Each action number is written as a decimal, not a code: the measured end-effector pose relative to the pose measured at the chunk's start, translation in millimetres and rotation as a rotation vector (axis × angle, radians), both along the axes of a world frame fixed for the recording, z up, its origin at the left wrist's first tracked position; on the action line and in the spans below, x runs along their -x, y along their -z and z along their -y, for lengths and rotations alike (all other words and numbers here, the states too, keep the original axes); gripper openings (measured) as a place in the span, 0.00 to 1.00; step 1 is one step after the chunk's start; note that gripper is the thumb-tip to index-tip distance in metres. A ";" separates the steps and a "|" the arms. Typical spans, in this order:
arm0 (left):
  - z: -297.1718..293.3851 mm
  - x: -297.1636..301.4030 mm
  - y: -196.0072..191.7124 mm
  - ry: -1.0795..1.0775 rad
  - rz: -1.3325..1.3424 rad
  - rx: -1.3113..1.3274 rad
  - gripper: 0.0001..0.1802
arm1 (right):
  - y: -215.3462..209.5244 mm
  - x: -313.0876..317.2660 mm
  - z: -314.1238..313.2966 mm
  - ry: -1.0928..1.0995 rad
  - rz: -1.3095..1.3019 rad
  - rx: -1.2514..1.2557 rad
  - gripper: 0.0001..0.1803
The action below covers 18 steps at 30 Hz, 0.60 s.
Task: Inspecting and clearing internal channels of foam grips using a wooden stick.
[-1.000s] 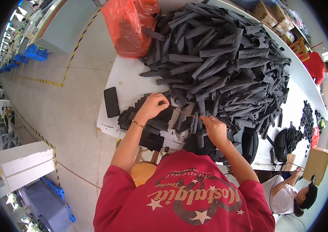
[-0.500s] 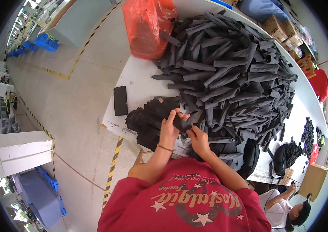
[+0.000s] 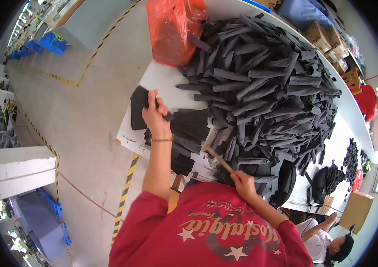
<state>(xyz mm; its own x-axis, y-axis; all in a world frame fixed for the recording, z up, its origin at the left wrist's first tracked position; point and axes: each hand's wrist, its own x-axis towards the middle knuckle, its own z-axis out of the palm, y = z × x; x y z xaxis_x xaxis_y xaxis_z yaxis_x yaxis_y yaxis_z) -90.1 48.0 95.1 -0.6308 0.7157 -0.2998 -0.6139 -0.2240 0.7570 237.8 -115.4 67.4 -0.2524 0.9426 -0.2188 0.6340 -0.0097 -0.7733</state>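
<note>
My left hand (image 3: 154,116) is closed on a dark fabric piece (image 3: 140,97), which sticks out to its left and partly covers a black phone (image 3: 137,118). Under and beside this hand, flat black fabric pieces (image 3: 190,127) lie overlapped near the table's front left edge. Close to my body, my right hand (image 3: 243,183) grips one end of a narrow tan stick (image 3: 219,158), probably wooden. Its other end points up and left toward the flat pieces. A large heap of dark grey fabric tubes (image 3: 264,89) rises beyond my right hand.
A red plastic bag (image 3: 175,33) stands at the back left of the white table (image 3: 129,138). Black rounded items (image 3: 285,182) lie to the right. A person in white (image 3: 320,233) sits at lower right; another in red (image 3: 367,101) is farther off. Cardboard boxes (image 3: 327,38) are behind.
My hands have separated. The left moved up and left with a dark fabric piece, over the phone. My right hand drew back toward my body, and the tan stick now shows in it.
</note>
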 end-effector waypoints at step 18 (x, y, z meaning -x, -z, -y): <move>5.0 -71.1 32.4 0.156 0.382 0.082 0.16 | -6.8 55.9 -70.1 0.042 -0.032 -0.298 0.06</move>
